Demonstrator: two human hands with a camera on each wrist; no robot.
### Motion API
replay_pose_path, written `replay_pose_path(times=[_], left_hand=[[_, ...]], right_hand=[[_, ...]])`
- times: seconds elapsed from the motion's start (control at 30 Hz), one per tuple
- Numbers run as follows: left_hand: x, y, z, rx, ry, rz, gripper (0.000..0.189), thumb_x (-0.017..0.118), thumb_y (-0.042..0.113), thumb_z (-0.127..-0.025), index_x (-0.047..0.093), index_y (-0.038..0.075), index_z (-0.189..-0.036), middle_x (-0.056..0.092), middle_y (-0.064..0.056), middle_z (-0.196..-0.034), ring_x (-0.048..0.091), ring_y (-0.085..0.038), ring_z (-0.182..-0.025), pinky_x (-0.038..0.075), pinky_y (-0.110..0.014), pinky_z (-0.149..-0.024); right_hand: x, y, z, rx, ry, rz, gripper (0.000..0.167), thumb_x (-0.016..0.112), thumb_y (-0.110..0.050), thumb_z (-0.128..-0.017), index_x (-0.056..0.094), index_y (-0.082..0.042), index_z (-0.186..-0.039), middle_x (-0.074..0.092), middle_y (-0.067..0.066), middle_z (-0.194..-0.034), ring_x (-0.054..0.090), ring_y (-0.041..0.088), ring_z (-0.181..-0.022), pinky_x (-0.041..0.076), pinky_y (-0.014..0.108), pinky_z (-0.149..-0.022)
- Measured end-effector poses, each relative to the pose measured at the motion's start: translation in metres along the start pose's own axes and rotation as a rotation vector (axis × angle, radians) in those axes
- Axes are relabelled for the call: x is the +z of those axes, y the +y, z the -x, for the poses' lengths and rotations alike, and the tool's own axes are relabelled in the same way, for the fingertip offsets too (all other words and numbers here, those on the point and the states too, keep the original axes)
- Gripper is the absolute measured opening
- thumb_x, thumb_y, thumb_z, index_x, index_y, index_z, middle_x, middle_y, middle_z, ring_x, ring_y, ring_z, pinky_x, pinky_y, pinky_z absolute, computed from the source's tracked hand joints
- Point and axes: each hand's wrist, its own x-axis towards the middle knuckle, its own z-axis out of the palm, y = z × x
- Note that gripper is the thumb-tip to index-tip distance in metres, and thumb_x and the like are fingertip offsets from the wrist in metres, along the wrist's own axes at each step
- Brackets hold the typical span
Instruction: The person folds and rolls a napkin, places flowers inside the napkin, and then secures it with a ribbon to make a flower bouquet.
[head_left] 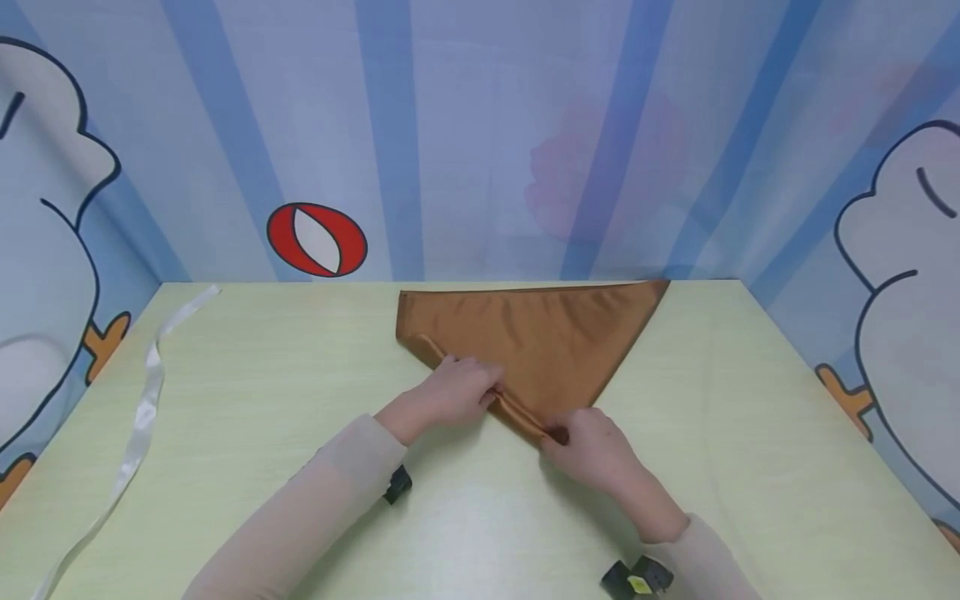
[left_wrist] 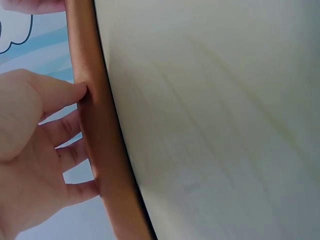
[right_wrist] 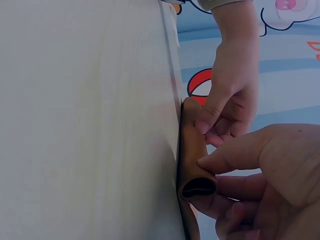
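A brown satin cloth [head_left: 525, 333] lies at the back middle of the table, its near-left edge turned over into a narrow roll. My left hand [head_left: 456, 390] pinches this roll near its middle; in the left wrist view the thumb presses the rolled cloth [left_wrist: 95, 130] while the other fingers spread along its far side. Toward the near corner, my right hand [head_left: 592, 447] grips the roll's end. The right wrist view shows the roll [right_wrist: 192, 150] with a hollow open end, the right thumb on top and fingers beneath it.
A white ribbon [head_left: 146, 404] trails down the left side of the table [head_left: 300, 350]. Behind stands a blue striped backdrop [head_left: 465, 142] printed with a red and white ball [head_left: 317, 239]. Small black devices [head_left: 637, 578] sit by the wrists.
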Motion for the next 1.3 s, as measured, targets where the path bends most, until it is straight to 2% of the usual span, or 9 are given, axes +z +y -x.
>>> replay_pose_path(times=[0.2, 0.4, 0.57, 0.63, 0.87, 1.1, 1.3], left_hand=[[0.0009, -0.001, -0.0018, 0.009, 0.01, 0.0, 0.008, 0.058, 0.009, -0.093, 0.058, 0.017, -0.093, 0.063, 0.003, -0.095, 0.056, -0.022, -0.092, 0.039, -0.052, -0.091], [0.0005, -0.0018, -0.0021, 0.012, 0.016, -0.006, 0.011, 0.056, 0.007, -0.091, 0.062, 0.016, -0.092, 0.06, 0.002, -0.094, 0.053, -0.022, -0.093, 0.038, -0.054, -0.092], [-0.0009, -0.0015, -0.0007, 0.008, 0.013, -0.001, 0.019, 0.057, 0.006, -0.087, 0.068, 0.015, -0.099, 0.062, 0.0, -0.105, 0.052, -0.025, -0.104, 0.034, -0.057, -0.097], [-0.001, -0.0015, -0.0002, 0.01, 0.013, 0.001, 0.022, 0.058, 0.005, -0.085, 0.07, 0.014, -0.102, 0.061, -0.001, -0.108, 0.051, -0.025, -0.106, 0.033, -0.058, -0.098], [0.0004, -0.0013, -0.0004, 0.023, 0.011, -0.011, 0.024, 0.058, 0.006, -0.087, 0.072, 0.013, -0.105, 0.057, -0.002, -0.104, 0.049, -0.024, -0.101, 0.034, -0.058, -0.098], [0.0023, 0.0, -0.0012, 0.033, 0.025, -0.035, 0.022, 0.063, 0.007, -0.085, 0.073, 0.012, -0.104, 0.059, -0.002, -0.104, 0.051, -0.025, -0.102, 0.035, -0.058, -0.097], [0.0036, -0.0004, -0.0018, 0.044, 0.023, -0.036, 0.022, 0.064, 0.005, -0.084, 0.072, 0.01, -0.104, 0.06, -0.003, -0.102, 0.054, -0.025, -0.102, 0.04, -0.053, -0.095]], right_hand=[[0.0009, 0.0009, -0.0006, 0.023, 0.0, -0.017, 0.018, 0.069, -0.011, -0.083, 0.071, -0.006, -0.101, 0.068, 0.001, -0.083, 0.058, 0.011, -0.072, 0.049, 0.034, -0.067], [0.0009, 0.0015, -0.0011, 0.025, 0.006, -0.007, 0.023, 0.066, -0.01, -0.084, 0.068, -0.008, -0.107, 0.063, 0.001, -0.075, 0.051, 0.013, -0.063, 0.042, 0.032, -0.058], [0.0011, 0.0011, -0.001, 0.024, 0.017, 0.014, 0.02, 0.066, -0.008, -0.084, 0.069, -0.01, -0.104, 0.06, 0.0, -0.071, 0.047, 0.013, -0.058, 0.038, 0.029, -0.054], [0.0009, 0.0009, -0.0008, 0.012, 0.028, 0.037, 0.018, 0.067, -0.007, -0.084, 0.07, -0.01, -0.101, 0.063, 0.0, -0.074, 0.048, 0.013, -0.06, 0.039, 0.029, -0.055], [-0.0006, -0.002, 0.0004, -0.017, 0.05, 0.122, 0.017, 0.069, -0.01, -0.083, 0.074, -0.01, -0.099, 0.068, 0.004, -0.087, 0.054, 0.014, -0.07, 0.046, 0.034, -0.064], [-0.0005, -0.0032, 0.0012, -0.017, 0.048, 0.147, 0.023, 0.077, -0.016, -0.078, 0.074, -0.007, -0.099, 0.061, 0.004, -0.086, 0.052, 0.016, -0.073, 0.045, 0.033, -0.064], [0.0012, -0.0011, 0.0008, -0.039, 0.058, 0.158, 0.021, 0.075, -0.012, -0.079, 0.074, -0.004, -0.098, 0.061, 0.004, -0.086, 0.054, 0.017, -0.076, 0.047, 0.034, -0.067]])
